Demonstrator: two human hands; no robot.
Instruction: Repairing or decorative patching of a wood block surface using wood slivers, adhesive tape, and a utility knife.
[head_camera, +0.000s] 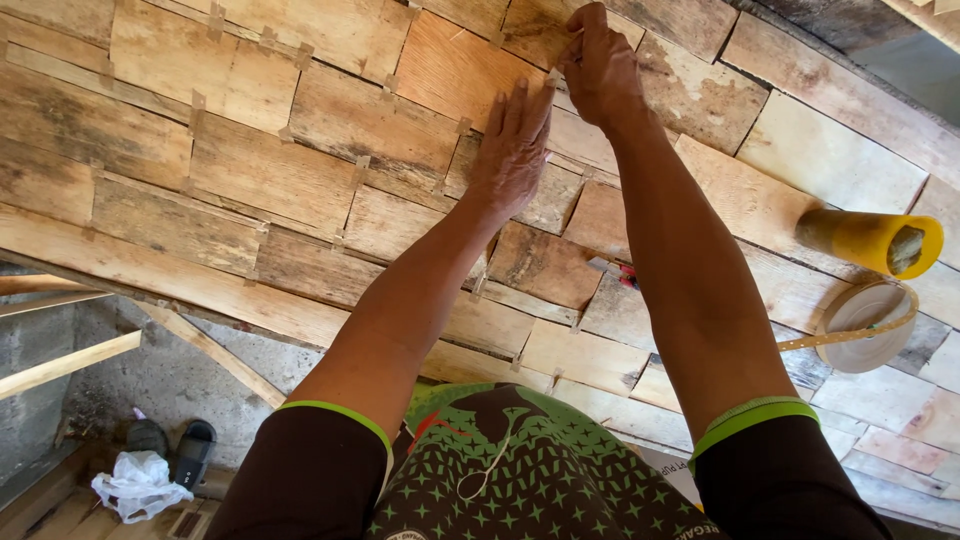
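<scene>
A large sheet of thin wood veneer pieces (300, 170), joined by short strips of paper tape, lies in front of me. My left hand (512, 150) rests flat on it, fingers together, pressing down on a veneer piece beside a seam. My right hand (598, 68) reaches farther out, its fingers curled down on the seam between two pieces; whether it pinches a bit of tape is too small to tell. Both forearms stretch out from dark sleeves with green cuffs.
A yellow tube (875, 240) lies on the sheet at the right, with a roll of pale tape (862, 325) just below it, its loose end trailing left. A small red object (628, 278) peeks out beside my right forearm. Below the sheet's left edge, wooden slats (65, 365), dark sandals (190, 450) and a white bag (138, 485) lie on the floor.
</scene>
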